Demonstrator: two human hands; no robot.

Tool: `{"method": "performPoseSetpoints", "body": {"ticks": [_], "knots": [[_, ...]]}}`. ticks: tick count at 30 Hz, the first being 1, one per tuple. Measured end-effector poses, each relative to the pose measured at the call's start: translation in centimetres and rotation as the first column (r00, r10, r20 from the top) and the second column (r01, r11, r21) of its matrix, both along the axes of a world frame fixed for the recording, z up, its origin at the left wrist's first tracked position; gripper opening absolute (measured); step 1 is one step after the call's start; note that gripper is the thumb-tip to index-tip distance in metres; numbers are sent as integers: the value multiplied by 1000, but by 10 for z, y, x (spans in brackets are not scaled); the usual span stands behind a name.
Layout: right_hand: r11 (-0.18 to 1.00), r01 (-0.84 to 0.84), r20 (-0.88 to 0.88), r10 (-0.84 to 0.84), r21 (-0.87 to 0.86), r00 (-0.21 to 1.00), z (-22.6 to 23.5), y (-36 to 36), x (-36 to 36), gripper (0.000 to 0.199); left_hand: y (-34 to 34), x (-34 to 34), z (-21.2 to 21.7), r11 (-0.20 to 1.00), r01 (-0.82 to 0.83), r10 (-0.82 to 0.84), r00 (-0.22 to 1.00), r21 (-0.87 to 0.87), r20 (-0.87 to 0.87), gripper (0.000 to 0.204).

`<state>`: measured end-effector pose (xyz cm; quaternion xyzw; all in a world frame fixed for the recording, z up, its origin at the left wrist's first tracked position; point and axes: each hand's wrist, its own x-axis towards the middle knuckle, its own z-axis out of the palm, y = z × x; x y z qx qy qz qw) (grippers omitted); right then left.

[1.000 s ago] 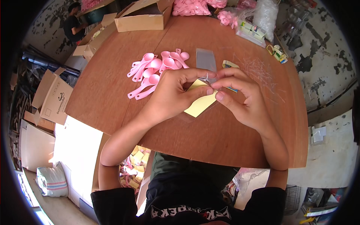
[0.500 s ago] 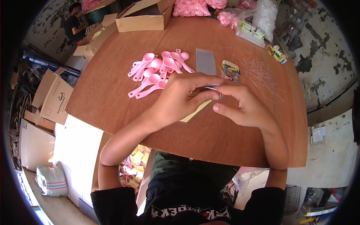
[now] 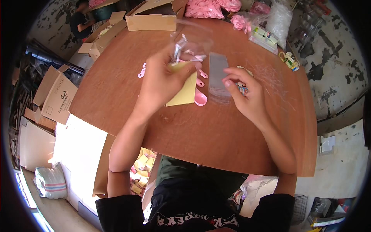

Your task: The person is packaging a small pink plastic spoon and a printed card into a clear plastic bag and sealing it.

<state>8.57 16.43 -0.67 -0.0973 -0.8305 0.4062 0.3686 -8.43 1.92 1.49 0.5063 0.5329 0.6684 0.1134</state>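
Observation:
My left hand (image 3: 160,79) pinches a clear plastic bag (image 3: 193,38), blurred by motion, its top flaring upward. A yellow card (image 3: 183,89) hangs at that hand's fingers, apparently inside the bag. Pink spoons lie on the table, mostly hidden behind the hand and card; one pink spoon bowl (image 3: 200,97) shows at the card's right edge. My right hand (image 3: 246,92) holds nothing, thumb and fingers apart, beside a stack of clear plastic sleeves (image 3: 219,73). Behind its fingers is a small colourful printed packet (image 3: 242,88), partly covered.
Thin clear strips (image 3: 270,79) are scattered at the table's right. Along the far edge stand an open cardboard box (image 3: 151,19), bagged pink spoons (image 3: 205,8) and a clear tray (image 3: 263,41). Another person (image 3: 80,23) sits at the far left. A box of yellow-and-pink packs (image 3: 141,170) is below the near edge.
My hands have come apart. The left has moved up and left with the bag and yellow card, over the spoons; the right now hovers by the sleeve stack, fingers spread.

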Motion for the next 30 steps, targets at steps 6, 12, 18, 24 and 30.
{"method": "performPoseSetpoints", "body": {"ticks": [6, 12, 18, 24, 30], "knots": [[842, -59, 397, -191, 537, 898, -35, 26, -61, 18, 6, -6, -1, 1000, -27, 23, 982, 17, 188, 35], [736, 141, 255, -399, 663, 881, -55, 16, -112, 19, 12, -2, -12, 998, -45, 41, 994, 35, 104, 34], [939, 11, 419, -163, 343, 893, -55, 43, -87, 38, 15, 12, -24, 983, 112, -94, 988, -149, 123, 38], [991, 53, 35, -58, 120, 998, -2, 74, -22, 22, 18, 22, -32, 936, 204, -195, 979, -285, 61, 37], [951, 97, 7, -99, -293, 995, 60, 66, 33, 14, 24, 26, -43, 902, 296, -292, 955, -316, 60, 39]]}}
